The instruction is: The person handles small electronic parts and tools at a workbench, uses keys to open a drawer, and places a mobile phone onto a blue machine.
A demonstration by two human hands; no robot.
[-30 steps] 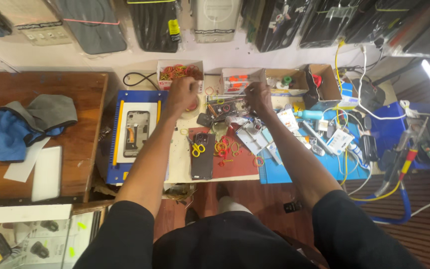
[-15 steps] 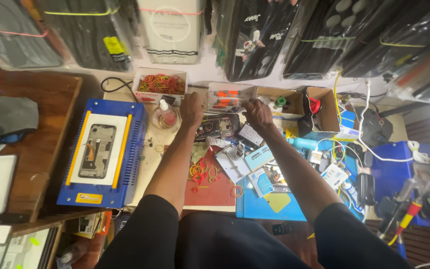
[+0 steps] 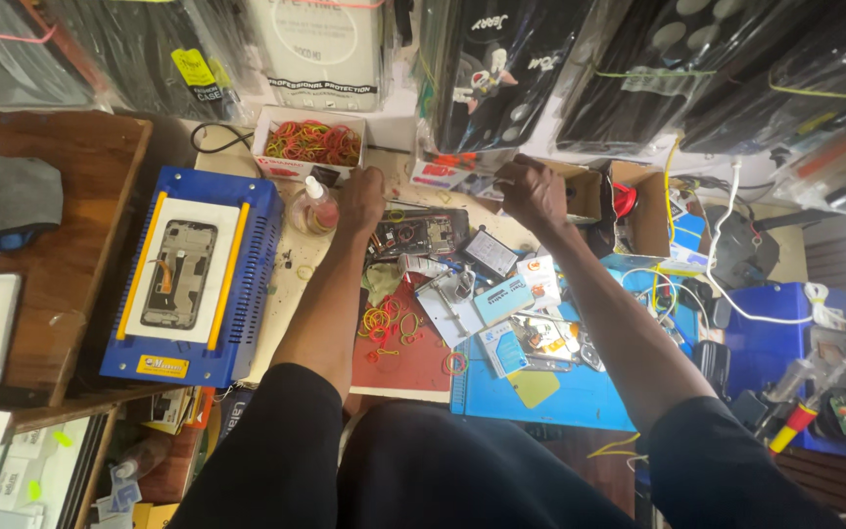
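**A:** Looking down from the head view, where does the opened phone (image 3: 415, 233) lie from your hands?

**B:** It lies face-down with its back off, between your two hands, at the far edge of the bench. Your left hand (image 3: 361, 199) rests on its left end, fingers curled down against the bench beside it. Your right hand (image 3: 531, 191) is just past its right end, raised a little toward the cardboard box (image 3: 638, 211).

**A:** Which way does its long axis run?

**B:** Across you, left to right, roughly along the line joining your hands. Your left hand is the nearer one; it touches the phone. Your right hand stands apart from it.

**A:** What do your hands hold?

**B:** Your hands are apart, one at each end. Your left seems to press rather than grip. Your right is loosely closed, but you cannot tell from this view whether it pinches anything.

**A:** What surrounds the phone?

**B:** Behind your left hand, a box of rubber bands (image 3: 311, 143); beside it, a small bottle (image 3: 315, 208). Nearer you, a red mat (image 3: 403, 343) with loose bands, and to the left a blue heating plate (image 3: 193, 274).
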